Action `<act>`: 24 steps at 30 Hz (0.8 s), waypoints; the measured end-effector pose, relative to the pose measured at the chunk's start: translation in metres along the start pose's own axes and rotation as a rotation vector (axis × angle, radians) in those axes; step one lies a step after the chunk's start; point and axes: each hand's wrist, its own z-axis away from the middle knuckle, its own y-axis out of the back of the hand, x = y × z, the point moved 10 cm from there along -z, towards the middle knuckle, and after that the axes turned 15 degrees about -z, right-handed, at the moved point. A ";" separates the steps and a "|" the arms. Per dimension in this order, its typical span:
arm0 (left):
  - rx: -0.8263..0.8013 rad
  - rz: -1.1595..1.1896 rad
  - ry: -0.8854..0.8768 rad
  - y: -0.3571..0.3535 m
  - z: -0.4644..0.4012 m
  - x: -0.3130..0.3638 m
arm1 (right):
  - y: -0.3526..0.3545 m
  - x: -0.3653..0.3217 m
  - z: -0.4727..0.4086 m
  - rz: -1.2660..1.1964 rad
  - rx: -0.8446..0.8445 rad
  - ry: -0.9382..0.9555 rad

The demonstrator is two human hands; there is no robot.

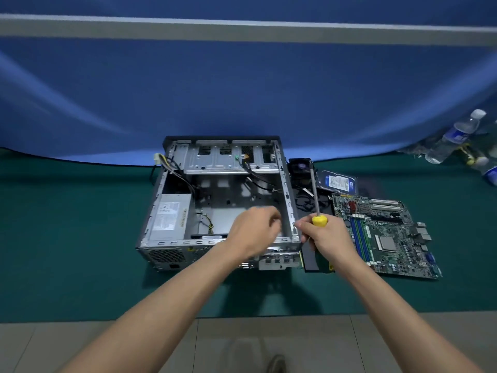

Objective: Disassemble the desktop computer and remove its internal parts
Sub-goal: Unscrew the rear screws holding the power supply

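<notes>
One open case [172, 184], one motherboard [387, 232], one hard drive [337, 182], one screwdriver [315, 195], two hands [254, 232].

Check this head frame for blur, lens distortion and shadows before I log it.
Head view: motion blur smears the left hand over the computer case; the motherboard stays fairly sharp. Wide-angle distortion bows the table edge and the rail behind it. Soft shadows fall in front of the case. The water bottles at the right edge look smeared.

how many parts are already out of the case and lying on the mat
3 that I can tell: the motherboard at right, the hard drive behind it, and a fan unit beside the case. A dark part by the right hand is mostly hidden.
</notes>
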 end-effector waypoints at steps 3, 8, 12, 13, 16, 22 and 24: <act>-0.100 -0.045 0.275 -0.037 -0.023 -0.036 | 0.026 0.014 -0.029 0.020 0.024 -0.045; -0.170 -0.090 0.605 -0.079 -0.021 -0.085 | 0.055 0.050 -0.080 0.028 0.059 -0.124; -0.158 -0.153 0.672 -0.081 -0.023 -0.089 | 0.055 0.085 -0.123 0.047 0.096 -0.205; -0.156 -0.157 0.677 -0.082 -0.023 -0.089 | 0.053 0.093 -0.133 0.055 0.100 -0.228; -0.137 -0.182 0.692 -0.080 -0.022 -0.089 | 0.045 0.114 -0.163 0.110 0.106 -0.273; -0.122 -0.243 0.733 -0.078 -0.020 -0.090 | 0.033 0.138 -0.204 0.320 0.105 -0.326; -0.113 -0.265 0.734 -0.078 -0.019 -0.089 | 0.029 0.142 -0.214 0.352 0.105 -0.333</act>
